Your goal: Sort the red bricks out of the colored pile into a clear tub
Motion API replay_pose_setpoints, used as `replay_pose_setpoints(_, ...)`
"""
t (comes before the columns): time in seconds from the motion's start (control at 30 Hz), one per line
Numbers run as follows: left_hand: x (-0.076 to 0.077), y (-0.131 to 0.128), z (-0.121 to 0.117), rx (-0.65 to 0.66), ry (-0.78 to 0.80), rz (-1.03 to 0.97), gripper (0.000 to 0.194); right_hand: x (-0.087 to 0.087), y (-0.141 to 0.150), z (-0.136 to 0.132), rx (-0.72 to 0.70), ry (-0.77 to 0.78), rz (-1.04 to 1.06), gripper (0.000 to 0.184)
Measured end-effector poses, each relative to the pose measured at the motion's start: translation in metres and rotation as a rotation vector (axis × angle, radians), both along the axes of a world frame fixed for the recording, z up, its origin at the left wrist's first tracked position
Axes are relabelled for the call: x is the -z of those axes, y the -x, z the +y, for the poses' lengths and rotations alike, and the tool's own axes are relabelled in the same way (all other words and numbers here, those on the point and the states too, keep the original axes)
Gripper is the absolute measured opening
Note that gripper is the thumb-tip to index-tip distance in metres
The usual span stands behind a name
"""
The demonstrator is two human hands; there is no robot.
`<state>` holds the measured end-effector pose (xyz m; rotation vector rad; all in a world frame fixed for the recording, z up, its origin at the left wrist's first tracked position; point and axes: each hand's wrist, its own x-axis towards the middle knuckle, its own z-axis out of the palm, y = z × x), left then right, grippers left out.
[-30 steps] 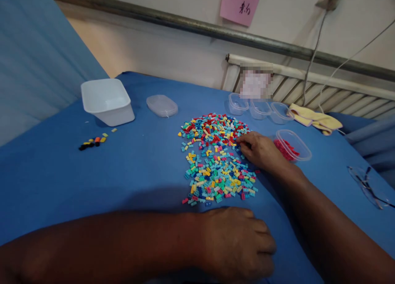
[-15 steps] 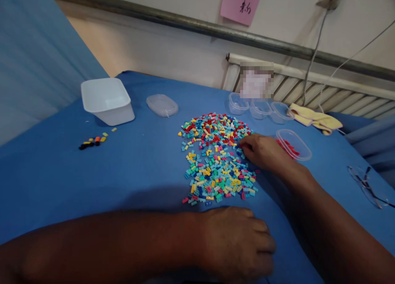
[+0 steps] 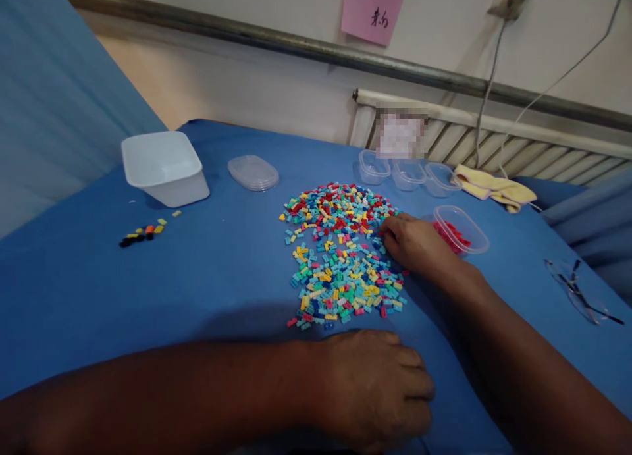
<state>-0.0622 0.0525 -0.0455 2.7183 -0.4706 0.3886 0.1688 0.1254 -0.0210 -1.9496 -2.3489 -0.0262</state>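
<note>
A heap of small toy bricks [image 3: 345,284] in blue, yellow, green, pink and red spreads over the blue tabletop. My right hand [image 3: 415,244] is at the heap's right edge, its thumb and fingertips pinched together low among the bricks. What sits between those fingertips is too small to make out. Just beyond that hand is a clear plastic tub [image 3: 471,234] with red bricks [image 3: 451,232] in it. My left hand [image 3: 375,386] rests palm down on the table in front of the heap, fingers curled in and nothing showing in them.
At the left stands a white bin [image 3: 165,168], with several black, yellow and orange pieces [image 3: 148,231] in front. Stacked clear lids [image 3: 253,173] lie behind the heap. Three clear tubs [image 3: 409,176], a yellow cloth [image 3: 494,186] and eyeglasses [image 3: 577,294] are toward the right.
The whole view has shifted slightly, so things appear a little farther left. My right hand stays at the heap's edge with its fingers pinched; my left hand still rests in front.
</note>
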Motion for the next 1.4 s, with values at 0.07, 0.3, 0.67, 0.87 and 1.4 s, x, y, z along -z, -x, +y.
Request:
replay_pose_setpoints(0.07, 0.0, 0.001, 0.0, -0.005, -0.007, 0.016, 0.02, 0.0, 0.001, -0.001, -0.004, 0.0, 0.012, 0.023)
replay_pose_setpoints(0.3, -0.001, 0.002, 0.0, -0.014, -0.006, 0.008, 0.019, -0.007, -0.011, -0.011, 0.012, -0.04, 0.098, 0.02)
replay_pose_setpoints(0.67, 0.0, 0.002, 0.003, 0.004, 0.005, 0.049, 0.014, -0.04, -0.098, -0.047, 0.475, -0.247, 0.005, 0.031)
replay_pose_setpoints(0.87, -0.003, 0.002, 0.003, 0.004, 0.0, 0.037, 0.015, -0.022, -0.099, -0.044, 0.41, -0.308, -0.041, 0.041)
replay_pose_setpoints(1.4, -0.001, 0.001, -0.002, -0.022, -0.019, 0.019, 0.017, 0.02, 0.005, -0.002, -0.324, 0.058, 0.176, 0.082)
